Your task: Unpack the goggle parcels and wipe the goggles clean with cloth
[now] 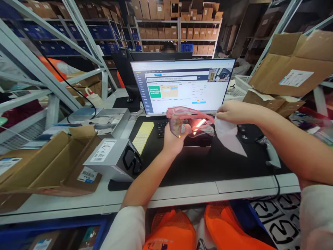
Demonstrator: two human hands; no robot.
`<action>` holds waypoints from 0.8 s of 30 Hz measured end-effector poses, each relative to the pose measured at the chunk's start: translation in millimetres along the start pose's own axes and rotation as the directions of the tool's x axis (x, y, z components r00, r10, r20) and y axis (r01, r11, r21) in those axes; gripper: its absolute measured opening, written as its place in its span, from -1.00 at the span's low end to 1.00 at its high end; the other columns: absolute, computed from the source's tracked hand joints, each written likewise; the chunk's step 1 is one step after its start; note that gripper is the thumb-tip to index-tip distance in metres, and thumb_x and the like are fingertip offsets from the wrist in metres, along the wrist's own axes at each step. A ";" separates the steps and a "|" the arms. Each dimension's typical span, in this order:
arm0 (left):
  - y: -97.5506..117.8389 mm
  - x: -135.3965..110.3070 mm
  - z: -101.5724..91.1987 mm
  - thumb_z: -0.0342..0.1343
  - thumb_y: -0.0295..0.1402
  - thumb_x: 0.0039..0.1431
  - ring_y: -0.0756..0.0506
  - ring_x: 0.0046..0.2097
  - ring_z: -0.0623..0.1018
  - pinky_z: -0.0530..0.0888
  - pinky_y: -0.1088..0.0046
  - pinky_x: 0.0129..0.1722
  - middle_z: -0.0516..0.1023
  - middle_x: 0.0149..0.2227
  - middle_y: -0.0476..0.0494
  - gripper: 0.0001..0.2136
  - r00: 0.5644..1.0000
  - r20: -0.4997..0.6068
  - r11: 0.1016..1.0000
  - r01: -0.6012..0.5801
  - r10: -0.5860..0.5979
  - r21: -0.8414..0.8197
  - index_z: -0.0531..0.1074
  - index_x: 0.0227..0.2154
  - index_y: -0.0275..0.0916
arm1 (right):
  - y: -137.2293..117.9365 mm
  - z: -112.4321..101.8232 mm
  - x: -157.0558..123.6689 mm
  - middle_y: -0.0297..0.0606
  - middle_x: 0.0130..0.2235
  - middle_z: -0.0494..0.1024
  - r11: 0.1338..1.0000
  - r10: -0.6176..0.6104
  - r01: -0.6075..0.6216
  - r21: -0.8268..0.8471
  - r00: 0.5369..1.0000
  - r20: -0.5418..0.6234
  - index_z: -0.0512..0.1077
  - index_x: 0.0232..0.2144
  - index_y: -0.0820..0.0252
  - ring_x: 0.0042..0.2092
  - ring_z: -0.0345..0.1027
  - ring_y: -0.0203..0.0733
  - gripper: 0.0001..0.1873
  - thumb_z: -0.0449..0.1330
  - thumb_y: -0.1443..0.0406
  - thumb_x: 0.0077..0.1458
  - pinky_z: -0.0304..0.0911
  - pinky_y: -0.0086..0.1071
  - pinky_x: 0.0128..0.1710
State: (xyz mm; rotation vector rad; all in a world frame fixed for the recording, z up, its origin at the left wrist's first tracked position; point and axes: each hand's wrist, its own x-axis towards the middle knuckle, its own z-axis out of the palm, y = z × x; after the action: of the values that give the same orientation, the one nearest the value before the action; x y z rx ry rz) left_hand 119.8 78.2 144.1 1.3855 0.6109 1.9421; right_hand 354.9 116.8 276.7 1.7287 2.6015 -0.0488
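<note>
Pink-framed glasses point(188, 111), with tinted lenses and see-through temples, are raised in front of the monitor. My left hand point(173, 141) has its fingers closed round one side of the frame, thumb on top. To the right, my right hand point(230, 111) pinches a thin white cloth or tissue point(229, 135), which hangs down beside the end of the glasses. Whether the cloth touches the glasses, I cannot tell. A dark box-like thing point(197, 141) lies below the glasses, partly hidden by them. Bright reddish light shines off the glasses.
A monitor point(179, 81) stands behind my hands. On the left are a grey product box point(111, 158), an open cardboard box point(52, 163) and yellow notes point(143, 133). A barcode scanner point(270, 152) lies right on the black mat point(187, 170). Cartons point(293, 66) are stacked at far right.
</note>
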 end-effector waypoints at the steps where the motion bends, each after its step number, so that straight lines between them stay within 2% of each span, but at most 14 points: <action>1: -0.8 -4.2 3.2 0.31 0.12 0.10 -0.10 -0.15 0.62 0.56 0.38 -0.11 0.60 -0.24 -0.12 -0.56 0.999 0.042 1.000 0.011 -0.011 -0.011 0.53 -0.19 -0.14 | -6.7 1.8 4.5 -0.18 -0.45 0.51 0.999 -0.010 0.008 0.036 0.998 0.058 0.42 -0.56 0.17 -0.44 0.24 -0.19 -0.71 0.08 0.23 0.15 0.05 -0.31 -0.41; 4: 3.3 -13.5 10.1 0.29 0.10 0.13 -0.14 -0.10 0.62 0.57 0.36 -0.13 0.62 -0.15 -0.17 -0.56 0.989 0.147 0.999 0.038 -0.034 -0.020 0.55 -0.10 -0.12 | -24.8 5.2 13.4 -0.21 -0.52 0.47 0.986 -0.068 0.032 0.162 0.974 0.218 0.40 -0.61 0.17 -0.51 0.21 -0.22 -0.68 0.12 0.17 0.12 0.06 -0.31 -0.48; 7: 13.6 -13.5 8.8 0.31 0.03 0.15 -0.15 -0.08 0.61 0.56 0.34 -0.09 0.61 -0.15 -0.17 -0.60 0.986 0.166 0.998 0.020 -0.029 0.057 0.55 -0.10 -0.13 | -36.3 6.8 15.1 -0.24 -0.59 0.39 0.953 -0.132 0.038 0.299 0.945 0.299 0.33 -0.66 0.17 -0.57 0.12 -0.27 -0.63 0.18 0.12 0.07 0.02 -0.32 -0.55; 11: 26.2 -1.8 -2.2 0.40 -0.15 0.08 -0.10 -0.16 0.57 0.50 0.38 -0.09 0.58 -0.23 -0.10 -0.72 0.989 0.135 0.963 -0.097 0.065 0.252 0.55 -0.22 -0.17 | -41.4 8.0 10.6 -0.23 -0.64 0.33 0.893 -0.148 0.030 0.450 0.962 0.229 0.28 -0.70 0.15 -0.60 0.15 -0.23 -0.55 0.19 0.06 0.10 0.05 -0.30 -0.54; 14: 29.4 6.4 -9.2 0.42 -0.23 0.04 -0.08 -0.21 0.54 0.47 0.38 -0.09 0.56 -0.29 -0.06 -0.78 0.978 0.162 0.922 -0.183 0.133 0.342 0.56 -0.30 -0.17 | -45.4 6.5 5.1 -0.21 -0.63 0.36 0.857 -0.137 0.015 0.516 0.970 0.200 0.27 -0.71 0.14 -0.59 0.20 -0.21 -0.52 0.17 0.05 0.15 0.12 -0.29 -0.52; 16: 27.7 9.0 -11.0 0.44 -0.20 0.01 -0.10 -0.16 0.56 0.48 0.36 -0.06 0.59 -0.24 -0.09 -0.74 0.979 0.189 0.957 -0.123 0.074 0.263 0.57 -0.28 -0.17 | -49.1 4.6 1.6 -0.22 -0.61 0.39 0.835 -0.145 0.019 0.550 0.972 0.187 0.30 -0.68 0.15 -0.58 0.20 -0.23 -0.53 0.16 0.05 0.18 0.14 -0.30 -0.52; 18: 23.5 9.7 -10.1 0.45 -0.11 0.00 -0.13 -0.11 0.60 0.51 0.33 -0.04 0.61 -0.16 -0.14 -0.65 0.978 0.199 0.994 0.035 -0.055 0.099 0.57 -0.21 -0.16 | -52.0 2.6 -0.4 -0.23 -0.59 0.40 0.811 -0.176 0.049 0.583 0.971 0.165 0.36 -0.63 0.16 -0.57 0.20 -0.24 -0.53 0.14 0.01 0.20 0.12 -0.31 -0.52; 21: 16.9 9.4 -4.8 0.46 -0.01 -0.06 -0.17 -0.09 0.65 0.56 0.27 -0.03 0.63 -0.08 -0.17 -0.51 0.955 0.197 0.962 0.247 -0.221 -0.117 0.52 -0.12 -0.12 | -52.7 1.1 1.8 -0.24 -0.59 0.39 0.754 -0.273 0.125 0.645 0.953 0.134 0.44 -0.55 0.16 -0.54 0.22 -0.22 -0.51 0.13 -0.05 0.22 0.10 -0.32 -0.51; 24: 12.6 8.7 1.6 0.49 0.02 -0.13 -0.20 -0.06 0.65 0.59 0.24 -0.05 0.62 0.00 -0.21 -0.45 0.947 0.179 0.930 0.301 -0.266 -0.209 0.50 -0.12 -0.11 | -50.9 4.7 8.9 -0.27 -0.55 0.40 0.655 -0.368 0.220 0.723 0.928 0.052 0.46 -0.50 0.16 -0.49 0.23 -0.23 -0.51 0.12 -0.07 0.24 0.12 -0.33 -0.45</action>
State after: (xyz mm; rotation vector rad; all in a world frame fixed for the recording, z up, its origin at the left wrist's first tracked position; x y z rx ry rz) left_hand 116.3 76.2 158.9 1.2064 0.4664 1.6071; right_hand 304.5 105.1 272.5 1.2557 2.8595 -1.3246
